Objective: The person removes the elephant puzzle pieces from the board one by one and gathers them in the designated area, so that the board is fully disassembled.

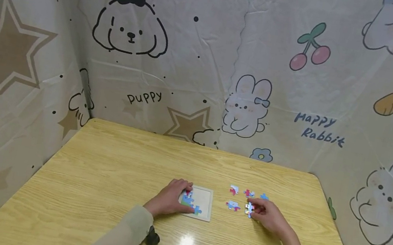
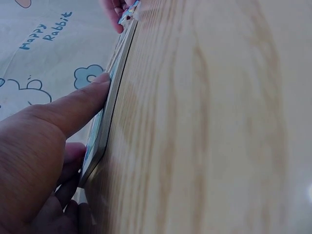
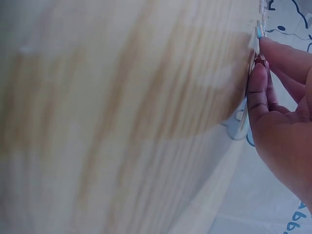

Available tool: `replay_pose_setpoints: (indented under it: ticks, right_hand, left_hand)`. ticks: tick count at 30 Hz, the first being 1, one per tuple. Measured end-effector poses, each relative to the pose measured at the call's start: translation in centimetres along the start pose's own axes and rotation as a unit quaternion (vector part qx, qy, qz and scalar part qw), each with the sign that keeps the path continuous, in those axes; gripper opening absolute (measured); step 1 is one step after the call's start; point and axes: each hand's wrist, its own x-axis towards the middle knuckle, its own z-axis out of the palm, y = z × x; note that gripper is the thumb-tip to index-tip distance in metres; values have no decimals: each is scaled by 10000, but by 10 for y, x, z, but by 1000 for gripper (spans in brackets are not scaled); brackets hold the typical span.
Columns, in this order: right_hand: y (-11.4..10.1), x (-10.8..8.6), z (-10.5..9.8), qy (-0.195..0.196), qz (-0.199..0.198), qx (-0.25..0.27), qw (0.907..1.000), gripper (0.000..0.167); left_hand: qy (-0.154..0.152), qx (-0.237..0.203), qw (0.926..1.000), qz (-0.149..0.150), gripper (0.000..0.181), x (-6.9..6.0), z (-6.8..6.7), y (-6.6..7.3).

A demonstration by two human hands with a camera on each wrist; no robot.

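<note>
A square wooden puzzle tray (image 1: 208, 204) lies on the table, with several joined blue, green and red pieces (image 1: 187, 199) along its left side. My left hand (image 1: 170, 198) grips the tray's left side, thumb at the near side and fingers at the far corner. In the left wrist view the thumb (image 2: 85, 105) lies against the tray's edge (image 2: 109, 102). My right hand (image 1: 272, 217) pinches a multicoloured jigsaw puzzle piece (image 1: 248, 209) right of the tray. Its fingertips partly hide that piece, and in the right wrist view only a dark sliver (image 3: 261, 60) shows.
Several loose puzzle pieces lie near the right hand: a red-and-white one (image 1: 234, 189), a red-and-blue one (image 1: 249, 193), a blue one (image 1: 264, 196) and a blue-and-pink one (image 1: 233, 205). The wooden table (image 1: 116, 161) meets printed curtains (image 1: 196, 75) behind and at both sides.
</note>
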Motion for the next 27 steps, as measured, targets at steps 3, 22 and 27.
replay_pose_setpoints:
  ticks: [3,22,27]
  right_hand:
    - [1,1,1,2,-44,-30,10000,42]
    - [0,1,1,169,-210,-228,9994,43]
    - [-9,2,5,439,-80,-186,9988,42]
  left_hand:
    - [-8,27,10000,27,76,-1,-1,0]
    - [-196,222,9996,31,77,3,-3,-4]
    - [-389,356,9984,202,73,3,-7,-6]
